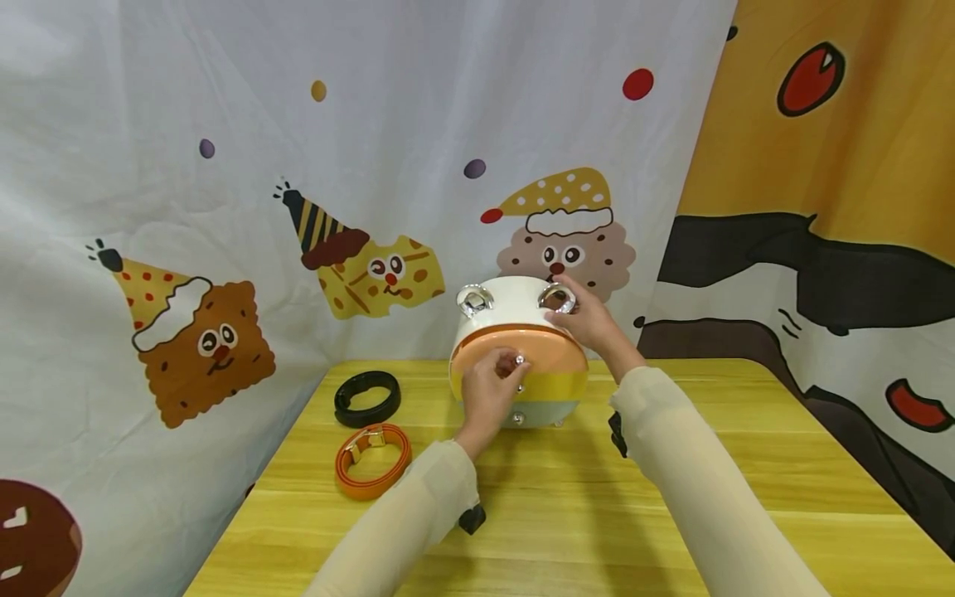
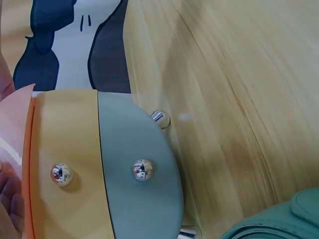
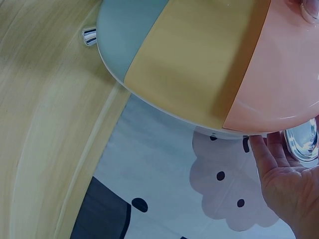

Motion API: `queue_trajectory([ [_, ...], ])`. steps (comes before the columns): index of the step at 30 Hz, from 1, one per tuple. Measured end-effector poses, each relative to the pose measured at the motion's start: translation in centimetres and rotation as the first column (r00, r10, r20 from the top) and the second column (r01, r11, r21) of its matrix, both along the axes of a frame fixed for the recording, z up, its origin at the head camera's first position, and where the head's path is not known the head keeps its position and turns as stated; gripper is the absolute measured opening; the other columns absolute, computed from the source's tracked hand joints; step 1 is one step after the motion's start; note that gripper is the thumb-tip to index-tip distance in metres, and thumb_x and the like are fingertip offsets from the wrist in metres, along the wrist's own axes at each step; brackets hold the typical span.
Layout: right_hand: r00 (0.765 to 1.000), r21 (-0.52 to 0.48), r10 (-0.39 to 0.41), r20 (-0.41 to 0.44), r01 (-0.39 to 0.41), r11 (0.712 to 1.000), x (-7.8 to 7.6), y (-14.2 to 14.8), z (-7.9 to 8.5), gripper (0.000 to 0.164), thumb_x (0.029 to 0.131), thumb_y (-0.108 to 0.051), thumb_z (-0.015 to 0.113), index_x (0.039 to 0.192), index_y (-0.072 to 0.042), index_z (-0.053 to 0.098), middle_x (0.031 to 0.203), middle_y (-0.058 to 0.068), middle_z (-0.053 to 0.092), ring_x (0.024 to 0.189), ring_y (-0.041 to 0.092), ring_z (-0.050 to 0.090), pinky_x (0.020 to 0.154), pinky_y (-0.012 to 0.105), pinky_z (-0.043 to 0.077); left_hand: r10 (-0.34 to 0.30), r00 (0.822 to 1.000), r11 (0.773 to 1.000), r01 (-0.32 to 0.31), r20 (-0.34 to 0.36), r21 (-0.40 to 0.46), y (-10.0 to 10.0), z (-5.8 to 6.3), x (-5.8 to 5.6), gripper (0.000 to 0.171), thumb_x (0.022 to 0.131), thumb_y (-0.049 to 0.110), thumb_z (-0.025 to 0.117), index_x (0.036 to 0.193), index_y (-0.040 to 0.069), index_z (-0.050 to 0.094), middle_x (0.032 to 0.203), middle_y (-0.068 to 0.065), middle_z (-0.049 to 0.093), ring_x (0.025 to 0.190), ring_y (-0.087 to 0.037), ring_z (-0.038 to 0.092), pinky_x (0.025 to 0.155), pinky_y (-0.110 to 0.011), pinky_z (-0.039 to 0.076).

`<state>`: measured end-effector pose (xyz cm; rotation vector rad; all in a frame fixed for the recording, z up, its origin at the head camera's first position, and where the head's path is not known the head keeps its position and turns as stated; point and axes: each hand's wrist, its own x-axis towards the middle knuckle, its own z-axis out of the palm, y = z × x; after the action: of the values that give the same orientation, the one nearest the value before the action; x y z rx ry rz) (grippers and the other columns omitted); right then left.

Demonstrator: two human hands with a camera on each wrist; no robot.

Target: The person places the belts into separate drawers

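Observation:
A small rounded drawer cabinet (image 1: 552, 385) stands on the table, with a white top, two silver rings like ears, and orange, yellow and grey-green drawers with silver knobs. My left hand (image 1: 488, 390) pinches the knob of the orange drawer (image 1: 477, 344) between thumb and fingers. That drawer sits slightly forward of the yellow drawer (image 2: 70, 129) below it. At the cabinet's upper right, my right hand (image 1: 589, 319) holds on around the right silver ring (image 1: 557, 298), thumb in front. In the right wrist view its fingers (image 3: 264, 157) lie against the cabinet beside the ring.
A coiled black belt (image 1: 343, 406) and a coiled orange belt (image 1: 395, 477) lie left of the cabinet on the wooden table (image 1: 746, 464). A patterned cloth (image 1: 418, 124) hangs behind it. The left wrist view shows a green leather-like item (image 2: 284, 219) in its corner.

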<state>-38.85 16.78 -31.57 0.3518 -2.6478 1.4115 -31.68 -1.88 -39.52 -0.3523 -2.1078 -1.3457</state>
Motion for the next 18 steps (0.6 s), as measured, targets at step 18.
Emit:
queue_trajectory([
  [18,1.0,0.004,0.008,-0.012,-0.008,1.0,0.0,-0.09,-0.04,0.072,0.097,-0.013,0.065,0.157,-0.024,0.028,0.158,0.016,0.03,0.128,0.039,0.047,0.104,0.051,0.042,-0.002,1.0,1.0,0.002,0.013,-0.01,-0.22,0.0,1.03,0.016,0.081,0.017,0.084,0.089,0.009,0.072,0.076,0.002,0.07,0.066,-0.008,0.062,0.058,-0.022,0.051],
])
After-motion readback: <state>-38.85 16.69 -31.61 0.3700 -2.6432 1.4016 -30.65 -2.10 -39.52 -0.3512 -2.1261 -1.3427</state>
